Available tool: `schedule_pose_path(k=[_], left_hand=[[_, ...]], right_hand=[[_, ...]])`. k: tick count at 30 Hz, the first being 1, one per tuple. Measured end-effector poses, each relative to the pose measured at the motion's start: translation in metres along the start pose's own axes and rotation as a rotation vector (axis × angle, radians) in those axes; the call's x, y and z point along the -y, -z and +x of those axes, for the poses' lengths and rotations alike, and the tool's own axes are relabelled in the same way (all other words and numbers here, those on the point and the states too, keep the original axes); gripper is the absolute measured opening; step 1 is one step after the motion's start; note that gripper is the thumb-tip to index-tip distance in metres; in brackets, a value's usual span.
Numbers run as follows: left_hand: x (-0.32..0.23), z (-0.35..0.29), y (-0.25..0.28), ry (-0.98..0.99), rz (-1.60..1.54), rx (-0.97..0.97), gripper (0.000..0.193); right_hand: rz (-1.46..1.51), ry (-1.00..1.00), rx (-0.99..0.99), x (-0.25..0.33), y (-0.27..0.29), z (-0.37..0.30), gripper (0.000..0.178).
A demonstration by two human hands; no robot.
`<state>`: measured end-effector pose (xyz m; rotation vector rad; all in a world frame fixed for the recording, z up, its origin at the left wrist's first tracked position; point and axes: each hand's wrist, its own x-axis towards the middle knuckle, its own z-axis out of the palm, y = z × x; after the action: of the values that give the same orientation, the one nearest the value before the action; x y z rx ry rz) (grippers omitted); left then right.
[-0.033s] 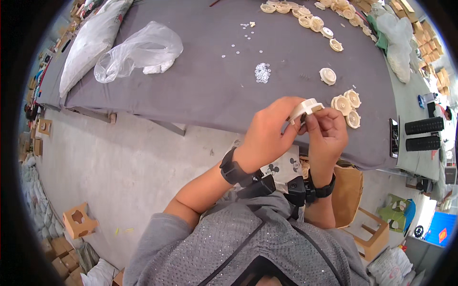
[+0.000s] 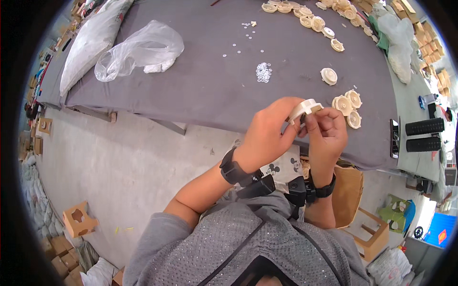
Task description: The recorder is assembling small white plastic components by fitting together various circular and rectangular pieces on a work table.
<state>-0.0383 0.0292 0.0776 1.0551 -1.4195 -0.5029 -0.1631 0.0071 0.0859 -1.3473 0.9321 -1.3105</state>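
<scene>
My left hand (image 2: 274, 121) is closed round a cream round plastic part (image 2: 307, 107) with a raised rim, held tilted above the table's near edge. Against its underside, the thumb and fingers of my right hand (image 2: 329, 133) are pinched together. A small dark bit (image 2: 303, 119) shows at those fingertips, too small to name. Just beyond my right hand lie several like parts, one of them a cream wheel-shaped part (image 2: 353, 120). A single round part (image 2: 329, 76) rests farther back. Straight ahead of my hands is a heap of small whitish washers (image 2: 263, 72).
A grey cloth covers the table (image 2: 200, 90). A clear plastic bag (image 2: 143, 50) and a long white sack (image 2: 93, 47) lie at left. More cream parts (image 2: 305, 22) curve along the far right. A phone (image 2: 394, 138) and two black cylinders (image 2: 424, 126) sit at the right.
</scene>
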Motion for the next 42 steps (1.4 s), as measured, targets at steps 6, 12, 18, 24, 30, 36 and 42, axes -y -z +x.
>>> schedule_pose_path(k=[6, 12, 18, 24, 30, 36, 42], left_hand=[[0.011, -0.016, 0.013, 0.330, -0.220, 0.112, 0.018], [0.030, -0.024, 0.022, 0.488, -0.509, 0.156, 0.018], [0.060, -0.023, 0.041, 0.658, -0.717, 0.066, 0.019], [0.092, -0.021, 0.045, 0.512, -0.286, -0.147, 0.021], [0.096, -0.021, 0.044, 0.470, -0.208, -0.089, 0.020], [0.089, -0.021, 0.045, 0.432, -0.082, -0.046, 0.024], [0.090, -0.028, 0.037, 0.204, 0.109, -0.107, 0.030]], right_hand=[[-0.131, -0.100, 0.121, -0.017, 0.005, 0.001, 0.024], [-0.074, -0.195, 0.232, -0.028, 0.006, 0.003, 0.022], [-0.157, -0.289, 0.504, -0.033, 0.013, 0.038, 0.026], [-0.364, -0.239, 0.189, -0.069, 0.045, 0.113, 0.026], [-0.601, -0.112, 0.304, -0.104, 0.028, 0.152, 0.024], [-0.763, 0.058, 0.517, -0.121, -0.020, 0.184, 0.021], [-0.890, 0.074, 0.701, -0.119, -0.040, 0.194, 0.018]])
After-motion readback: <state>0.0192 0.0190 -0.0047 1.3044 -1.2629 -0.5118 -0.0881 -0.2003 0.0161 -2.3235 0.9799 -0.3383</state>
